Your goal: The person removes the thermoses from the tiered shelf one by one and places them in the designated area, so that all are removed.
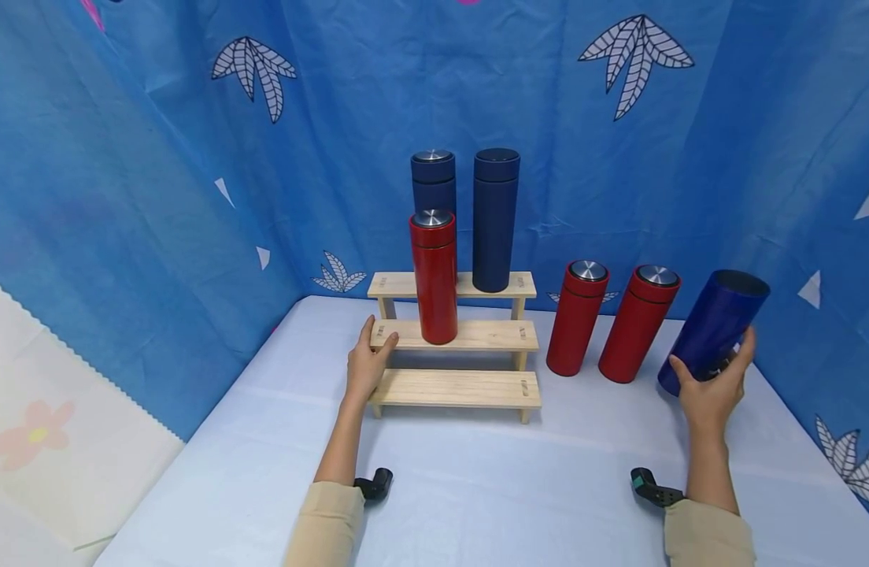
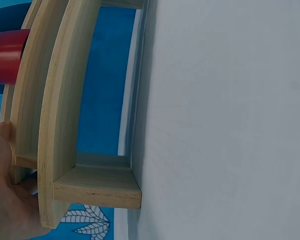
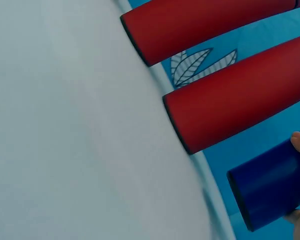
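Right hand curled round a glossy royal-blue bottle, plain-sided and dark-topped, I hold it right of two red thermos flasks, probably just clear of the white tabletop; my left hand grips the three-tier wooden stand at its left end.

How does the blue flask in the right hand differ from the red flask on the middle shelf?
The blue flask is gripped by the right hand, while the red flask stands upright on the middle shelf, with no hand on it. The blue flask's top looks dark; the red flask's is shiny silver. Both are cylindrical.
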Demonstrator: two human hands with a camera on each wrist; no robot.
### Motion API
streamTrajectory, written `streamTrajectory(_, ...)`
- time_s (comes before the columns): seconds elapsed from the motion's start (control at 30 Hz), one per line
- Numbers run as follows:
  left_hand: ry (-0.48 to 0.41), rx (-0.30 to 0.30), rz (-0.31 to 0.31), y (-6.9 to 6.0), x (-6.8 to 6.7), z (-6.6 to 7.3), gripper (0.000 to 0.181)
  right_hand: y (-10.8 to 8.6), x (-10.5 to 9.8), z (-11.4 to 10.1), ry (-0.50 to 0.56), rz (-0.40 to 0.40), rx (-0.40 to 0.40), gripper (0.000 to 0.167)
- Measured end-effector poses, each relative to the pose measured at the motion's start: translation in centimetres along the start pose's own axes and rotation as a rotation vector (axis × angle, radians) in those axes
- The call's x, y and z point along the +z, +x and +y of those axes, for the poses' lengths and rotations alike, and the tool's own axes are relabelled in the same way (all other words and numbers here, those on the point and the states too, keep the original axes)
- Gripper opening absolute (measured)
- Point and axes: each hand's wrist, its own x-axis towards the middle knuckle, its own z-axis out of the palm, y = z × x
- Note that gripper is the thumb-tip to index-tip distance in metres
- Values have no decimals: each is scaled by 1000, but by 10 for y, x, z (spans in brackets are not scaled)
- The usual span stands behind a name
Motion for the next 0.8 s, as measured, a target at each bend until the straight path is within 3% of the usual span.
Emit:
streamTrajectory(0.47, 2, -2, -5, -1, -2, 1, 79, -8, 6, 24, -2, -29, 71, 98)
streamTrajectory(0.8, -4, 10, 1, -1, -1, 1, 77, 4, 9, 32, 28, -82, 62, 96)
